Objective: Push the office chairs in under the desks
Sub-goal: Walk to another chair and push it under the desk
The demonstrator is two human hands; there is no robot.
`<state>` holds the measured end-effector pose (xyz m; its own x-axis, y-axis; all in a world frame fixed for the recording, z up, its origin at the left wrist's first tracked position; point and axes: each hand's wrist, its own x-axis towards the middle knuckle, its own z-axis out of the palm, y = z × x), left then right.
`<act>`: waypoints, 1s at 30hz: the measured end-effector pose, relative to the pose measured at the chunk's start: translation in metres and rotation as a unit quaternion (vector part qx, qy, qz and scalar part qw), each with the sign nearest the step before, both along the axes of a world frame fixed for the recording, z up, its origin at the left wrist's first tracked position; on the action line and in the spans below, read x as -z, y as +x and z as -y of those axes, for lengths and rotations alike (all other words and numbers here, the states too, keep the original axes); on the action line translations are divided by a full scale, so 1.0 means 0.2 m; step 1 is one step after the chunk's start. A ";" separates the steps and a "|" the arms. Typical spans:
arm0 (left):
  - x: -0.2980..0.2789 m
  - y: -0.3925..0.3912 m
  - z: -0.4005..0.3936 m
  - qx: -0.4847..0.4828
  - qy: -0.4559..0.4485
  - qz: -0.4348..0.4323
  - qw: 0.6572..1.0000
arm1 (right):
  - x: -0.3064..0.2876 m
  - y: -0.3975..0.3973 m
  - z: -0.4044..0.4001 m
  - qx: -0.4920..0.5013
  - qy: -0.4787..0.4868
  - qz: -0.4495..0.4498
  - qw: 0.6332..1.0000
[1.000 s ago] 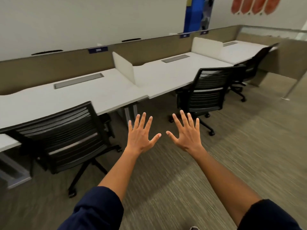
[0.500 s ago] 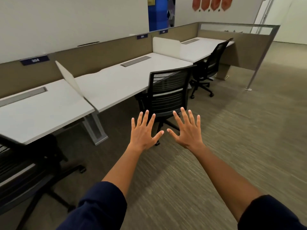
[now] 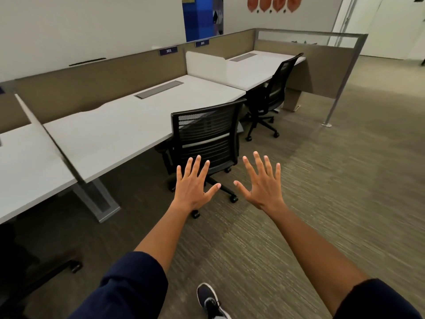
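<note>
Grey carpet (image 3: 345, 203) runs open and bare along a row of white desks (image 3: 128, 125) backed by a tan partition (image 3: 103, 81).

Small blue tags on the partition, one (image 3: 168, 50) reading about "303", the other too blurred to read. Left hand (image 3: 193, 187) and right hand (image 3: 262, 187) hover spread and empty, apart from the near black mesh chair (image 3: 207, 139), which stands angled just outside the desk edge. A second chair (image 3: 273, 93) sits partly under the far desk. One dark shoe (image 3: 209, 300) shows below.

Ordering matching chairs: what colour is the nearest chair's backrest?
Black mesh backrest, clearest in the head view.
</note>
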<state>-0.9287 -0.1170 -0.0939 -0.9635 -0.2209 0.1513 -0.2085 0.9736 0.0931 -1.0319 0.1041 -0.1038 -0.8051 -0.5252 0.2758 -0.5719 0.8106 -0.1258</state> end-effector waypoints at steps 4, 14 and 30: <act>0.05 -0.38 0.12 0.005 0.004 -0.002 1.000 | 0.01 -0.37 0.09 0.008 0.001 -0.003 1.000; 0.00 -1.27 0.56 -0.023 0.021 -0.017 0.999 | -0.11 -1.25 0.53 -0.020 0.007 -0.013 1.000; -0.02 -2.06 1.10 -0.197 0.005 0.012 0.980 | -0.05 -2.41 1.20 -0.170 0.050 0.025 0.984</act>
<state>-1.3408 -0.3376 -0.0889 -0.8059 -0.5787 0.1250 -0.5713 0.8155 0.0919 -1.5146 -0.1366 -0.0945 -0.5895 -0.7889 0.1736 -0.8072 0.5835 -0.0896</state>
